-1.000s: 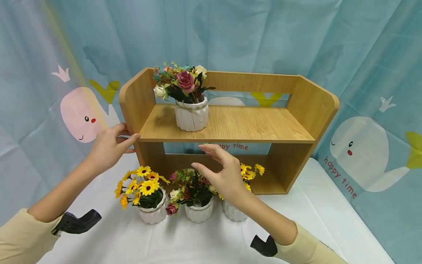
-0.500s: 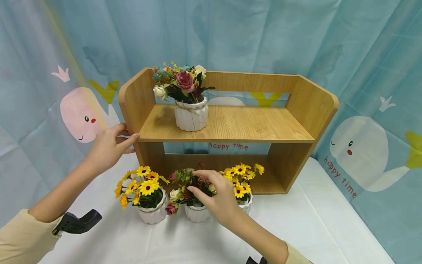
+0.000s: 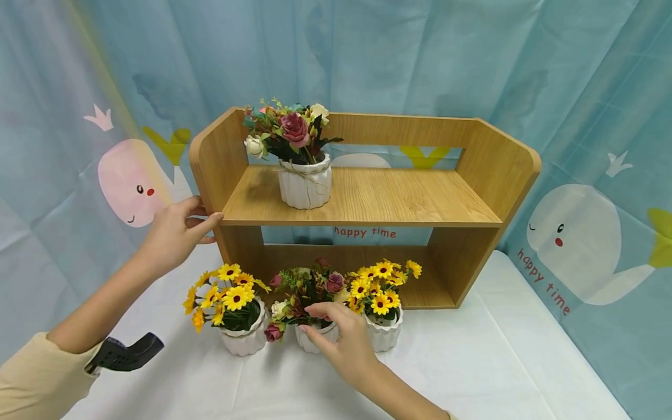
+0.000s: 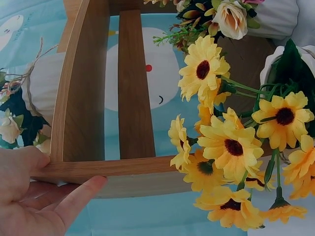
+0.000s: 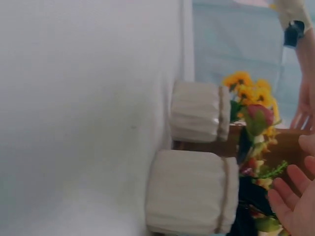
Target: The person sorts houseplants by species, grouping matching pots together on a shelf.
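My left hand (image 3: 175, 232) grips the left side panel of a two-tier wooden shelf (image 3: 409, 195), thumb at its front edge where the upper board meets it. In the head view my right hand (image 3: 346, 344), fingers spread from the thumb in a loose curve, overlaps the middle white pot (image 5: 189, 191) of artificial roses (image 3: 294, 300). The right wrist view shows these fingers beside the flowers, holding nothing. To either side stand a left pot (image 3: 244, 338) of yellow daisies (image 4: 234, 147) and a right pot (image 3: 385, 333) of yellow daisies (image 3: 380, 286).
On the upper board, towards the left, stands a twine-tied white pot (image 3: 305, 184) of mixed roses. The three lower pots stand on a white tablecloth (image 3: 504, 361) in front of the shelf's lower tier. A blue printed curtain (image 3: 388, 52) hangs behind.
My right hand has moved down and left, from in front of the right daisy pot to the middle rose pot. The left hand has stayed on the shelf.
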`<state>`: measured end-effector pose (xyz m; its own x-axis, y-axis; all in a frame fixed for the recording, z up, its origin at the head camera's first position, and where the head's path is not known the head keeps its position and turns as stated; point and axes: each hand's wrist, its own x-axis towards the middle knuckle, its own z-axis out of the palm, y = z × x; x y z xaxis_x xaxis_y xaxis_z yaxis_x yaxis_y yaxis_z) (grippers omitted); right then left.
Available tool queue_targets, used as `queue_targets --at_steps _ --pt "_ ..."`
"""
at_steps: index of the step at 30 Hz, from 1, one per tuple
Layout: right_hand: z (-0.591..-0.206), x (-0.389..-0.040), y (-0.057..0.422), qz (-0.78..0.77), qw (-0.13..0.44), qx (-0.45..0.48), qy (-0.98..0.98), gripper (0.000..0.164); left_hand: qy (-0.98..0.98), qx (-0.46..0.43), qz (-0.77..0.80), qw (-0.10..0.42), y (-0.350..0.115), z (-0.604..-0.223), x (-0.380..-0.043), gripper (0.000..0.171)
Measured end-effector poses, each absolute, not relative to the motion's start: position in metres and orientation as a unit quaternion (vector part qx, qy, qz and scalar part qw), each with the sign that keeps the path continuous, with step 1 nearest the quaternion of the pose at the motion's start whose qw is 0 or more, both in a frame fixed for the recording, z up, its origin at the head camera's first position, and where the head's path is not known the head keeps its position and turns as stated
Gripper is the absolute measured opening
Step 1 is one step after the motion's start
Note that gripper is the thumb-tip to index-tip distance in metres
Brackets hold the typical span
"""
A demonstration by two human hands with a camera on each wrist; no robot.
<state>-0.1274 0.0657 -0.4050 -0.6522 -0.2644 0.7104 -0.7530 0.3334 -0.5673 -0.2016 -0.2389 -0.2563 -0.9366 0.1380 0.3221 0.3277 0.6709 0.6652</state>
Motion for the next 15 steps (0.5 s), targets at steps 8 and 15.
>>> queue_targets --at_steps 8,15 --pt "-0.423 -0.127 0.065 0.485 0.256 0.316 -0.775 0.019 -0.906 -0.129 -0.382 0.126 -0.238 -0.256 -0.201 0.049" --pt "-0.436 -0.130 0.069 0.478 0.243 0.284 -0.795 0.016 -0.906 -0.129 -0.382 0.126 -0.238 -0.257 -0.201 0.050"
